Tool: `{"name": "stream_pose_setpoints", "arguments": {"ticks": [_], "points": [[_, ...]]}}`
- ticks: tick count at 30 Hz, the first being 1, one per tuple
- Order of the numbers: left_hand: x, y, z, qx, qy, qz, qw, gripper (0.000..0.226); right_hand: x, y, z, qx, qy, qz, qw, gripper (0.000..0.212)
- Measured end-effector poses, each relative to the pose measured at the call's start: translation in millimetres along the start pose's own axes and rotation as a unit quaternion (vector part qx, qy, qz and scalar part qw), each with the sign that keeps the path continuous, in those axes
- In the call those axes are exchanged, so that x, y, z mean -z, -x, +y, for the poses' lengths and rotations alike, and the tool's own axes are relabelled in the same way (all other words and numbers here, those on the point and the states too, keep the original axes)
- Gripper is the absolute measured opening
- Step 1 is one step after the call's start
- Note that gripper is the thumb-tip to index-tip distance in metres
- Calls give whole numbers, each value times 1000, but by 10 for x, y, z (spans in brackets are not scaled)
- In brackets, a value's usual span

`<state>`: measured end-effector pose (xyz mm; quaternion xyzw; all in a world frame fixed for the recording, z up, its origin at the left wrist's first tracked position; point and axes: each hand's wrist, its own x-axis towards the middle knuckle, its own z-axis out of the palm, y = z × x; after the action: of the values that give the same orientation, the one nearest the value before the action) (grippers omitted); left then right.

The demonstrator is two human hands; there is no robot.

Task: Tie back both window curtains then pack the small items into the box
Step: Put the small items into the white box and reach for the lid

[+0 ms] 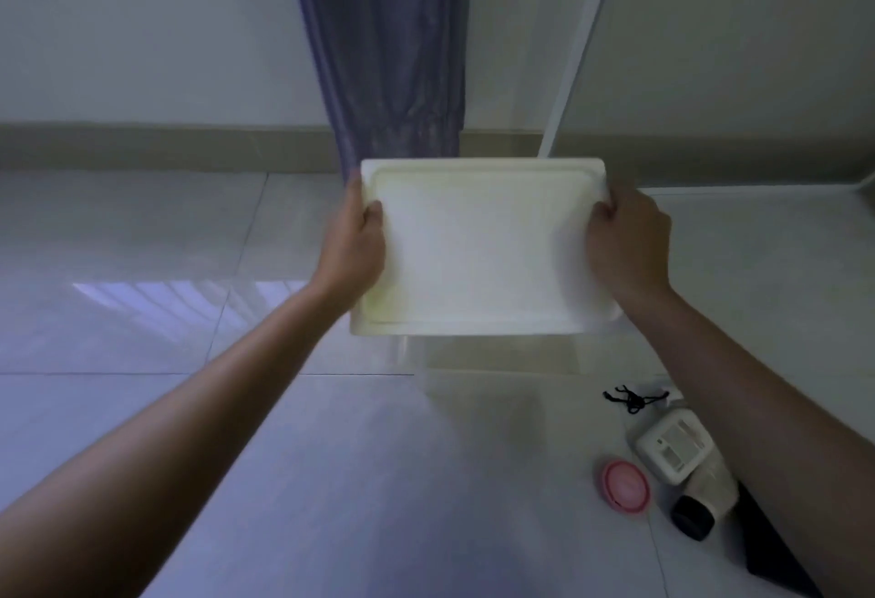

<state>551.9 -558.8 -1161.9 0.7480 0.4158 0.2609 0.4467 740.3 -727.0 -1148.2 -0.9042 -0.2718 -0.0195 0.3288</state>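
A white rectangular box lid (483, 247) fills the middle of the view. My left hand (355, 247) grips its left edge and my right hand (625, 242) grips its right edge, thumbs on top. Below the lid, the clear box (492, 353) shows only as a pale front wall on the tiled floor. To the right on the floor lie small items: a black cord (632, 401), a white device (674, 448), a pink round case (624, 486) and a white bottle with a black cap (705, 503). A purple curtain (388, 53) hangs gathered behind the lid.
A dark flat object (776, 545) lies at the lower right, partly hidden by my right forearm. A white pole (575, 53) leans against the wall right of the curtain. A beige skirting board (165, 143) runs along the wall. Glossy tiles (142, 313) spread to the left.
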Motion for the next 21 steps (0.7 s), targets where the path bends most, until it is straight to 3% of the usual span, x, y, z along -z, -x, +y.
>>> {"name": "stream_pose_setpoints", "arguments": {"ticks": [4, 7, 10, 14, 21], "points": [[851, -86, -403, -9, 4, 112, 994, 45, -357, -98, -895, 37, -122, -108, 986, 44], [1488, 2, -890, 45, 2, 174, 984, 40, -911, 41, -1515, 94, -91, -207, 970, 48], [1882, 202, -1432, 129, -59, 207, 968, 41, -1455, 354, -1929, 89, -66, -312, 944, 60], [1934, 501, -2053, 208, -108, 200, 951, 48, -1951, 833, -1954, 34, -11, -391, 920, 75], [1604, 661, -2519, 241, -101, 186, 947, 48, -2351, 1062, -1718, -54, 20, -423, 904, 51]]}}
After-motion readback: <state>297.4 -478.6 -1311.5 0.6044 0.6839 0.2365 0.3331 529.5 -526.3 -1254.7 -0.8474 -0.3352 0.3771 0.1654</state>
